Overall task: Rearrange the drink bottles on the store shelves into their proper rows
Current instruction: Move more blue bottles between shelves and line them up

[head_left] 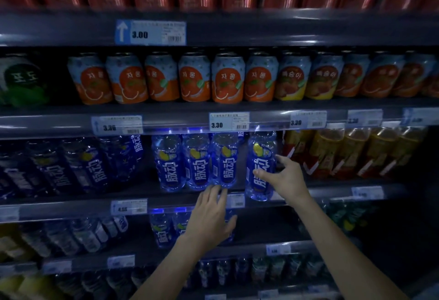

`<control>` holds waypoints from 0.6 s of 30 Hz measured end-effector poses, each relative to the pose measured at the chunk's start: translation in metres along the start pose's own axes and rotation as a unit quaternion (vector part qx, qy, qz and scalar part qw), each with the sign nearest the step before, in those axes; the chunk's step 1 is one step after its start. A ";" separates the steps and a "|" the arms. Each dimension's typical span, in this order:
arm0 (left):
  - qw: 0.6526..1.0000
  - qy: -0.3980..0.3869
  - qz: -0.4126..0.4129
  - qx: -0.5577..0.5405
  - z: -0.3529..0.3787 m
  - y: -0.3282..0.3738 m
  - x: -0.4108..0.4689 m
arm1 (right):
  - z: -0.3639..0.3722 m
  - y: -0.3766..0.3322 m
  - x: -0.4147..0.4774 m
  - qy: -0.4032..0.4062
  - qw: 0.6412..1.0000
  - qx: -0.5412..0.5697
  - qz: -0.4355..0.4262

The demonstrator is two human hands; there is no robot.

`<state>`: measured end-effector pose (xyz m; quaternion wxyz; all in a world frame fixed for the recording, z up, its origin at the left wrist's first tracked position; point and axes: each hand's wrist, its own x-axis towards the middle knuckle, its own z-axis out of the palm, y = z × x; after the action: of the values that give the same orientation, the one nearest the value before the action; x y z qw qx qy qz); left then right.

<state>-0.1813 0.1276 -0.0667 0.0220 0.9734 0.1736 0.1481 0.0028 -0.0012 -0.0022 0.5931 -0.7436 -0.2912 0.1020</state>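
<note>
At the far left of the middle shelf [59,204], a group of dark-labelled bottles [78,166] is packed together. Further right, past a small gap, three bright blue bottles [196,162] are stood upright in a tight row, their white-lettered labels faced outward. Just below them the left hand [210,216] is raised from underneath. Its fingers [215,190] are held straight and slightly spread, and nothing is gripped. The tips are laid at the shelf's front edge by the base of the third bottle; whether that base is actually touched cannot be told.

To the right, a fourth blue bottle [260,164] is set apart from the row by a clear gap. It is upright, and its base is seen over the shelf's front rail, lower than the bases of the other three. It is gripped by the right hand [286,177] — the thumb is pressed across the front of the label, and the other fingers are curled round the bottle's right side.

Just beside that hand, at the right end of the same shelf, a row of amber bottles [356,152] with red-and-yellow labels is lined up. On the shelf above, orange cans [190,77] are ranged, and a price tag [229,121] marked 3.30 is clipped to its edge.
</note>
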 end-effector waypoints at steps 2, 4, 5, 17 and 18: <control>1.000 0.007 0.006 0.002 -0.001 0.003 0.002 | -0.001 -0.005 0.007 -0.003 1.000 -0.010 -0.014; 1.000 0.006 0.006 0.003 -0.001 0.005 0.004 | 0.000 -0.008 0.015 -0.004 0.999 -0.021 -0.025; 1.000 0.002 0.005 0.005 0.000 0.006 0.005 | 0.002 -0.008 0.018 -0.003 0.999 -0.024 -0.028; 1.000 0.004 -0.008 0.029 0.010 0.008 0.005 | 0.021 0.020 0.033 0.000 1.000 0.011 -0.029; 1.000 0.007 -0.012 0.027 0.009 0.009 0.005 | 0.021 0.021 0.034 -0.005 1.000 0.013 -0.026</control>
<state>-0.1711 0.1208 -0.0729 -0.0040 0.9705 0.1894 0.1495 0.0264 0.0321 -0.0213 0.6039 -0.7272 -0.3125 0.0941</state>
